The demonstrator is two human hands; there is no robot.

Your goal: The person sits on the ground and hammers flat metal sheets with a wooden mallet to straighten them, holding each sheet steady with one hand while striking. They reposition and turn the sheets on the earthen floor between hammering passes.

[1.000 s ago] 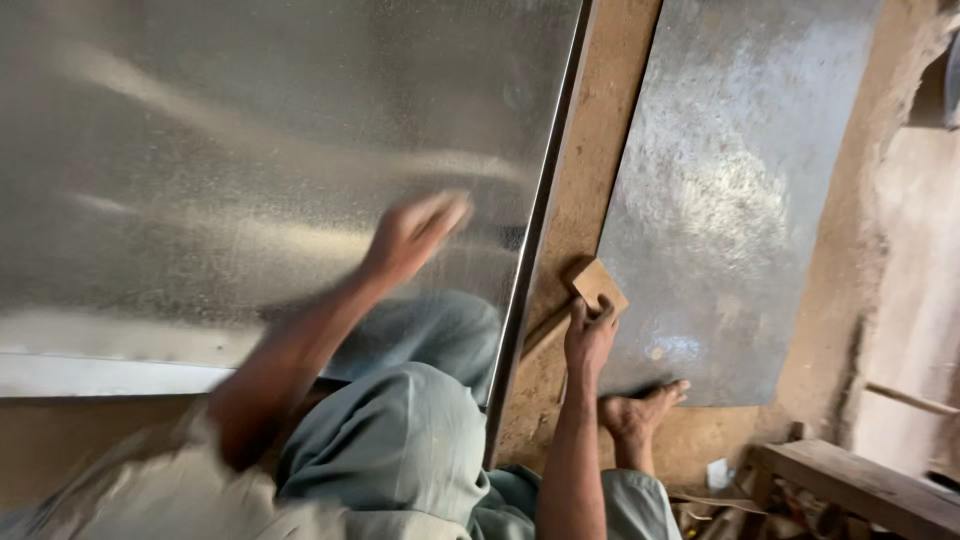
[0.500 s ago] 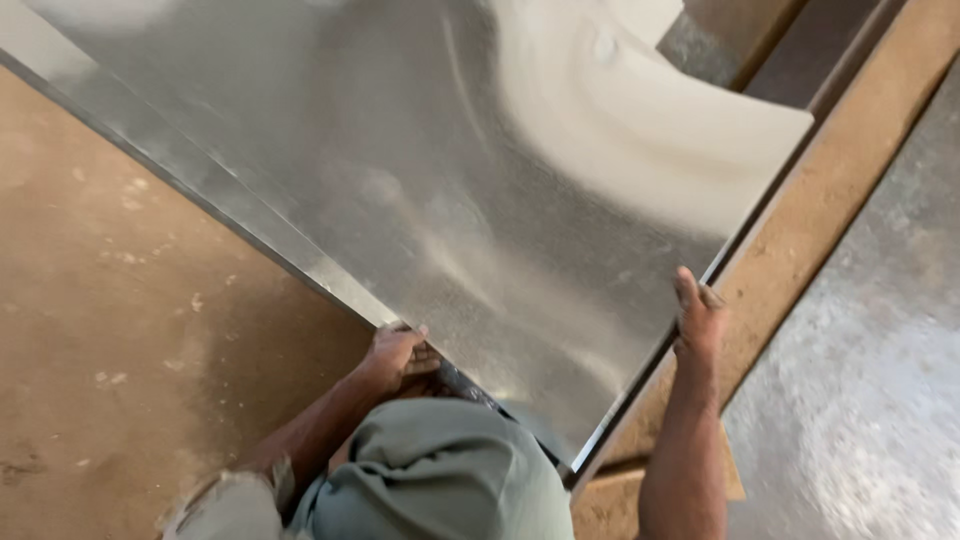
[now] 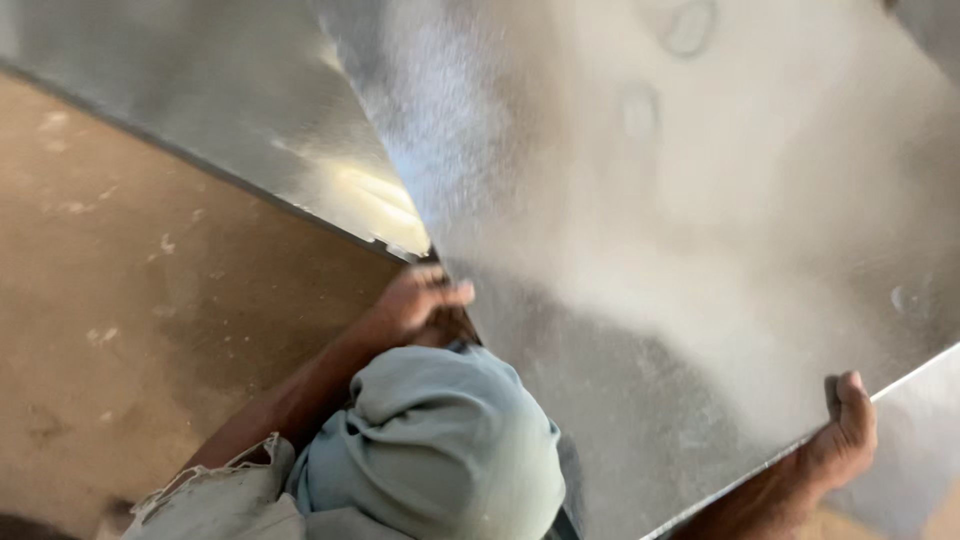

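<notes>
A large shiny metal sheet [image 3: 700, 230] fills the upper and right part of the head view, tilted up off the floor. My left hand [image 3: 420, 300] grips its near left edge, fingers curled over the rim. My right hand [image 3: 845, 430] holds the sheet's lower right edge, thumb on top. A second metal sheet [image 3: 220, 100] lies underneath at the upper left. My bent knee in grey-green cloth [image 3: 440, 450] sits between my arms.
Brown dusty floor [image 3: 150, 330] spreads over the left side. Another strip of shiny metal [image 3: 925, 440] shows at the lower right, beyond the held sheet's edge.
The held sheet has swung up and closer, now covering more of the view. Both hands stay on its edges; a second ago my right hand rested by a wooden block.
</notes>
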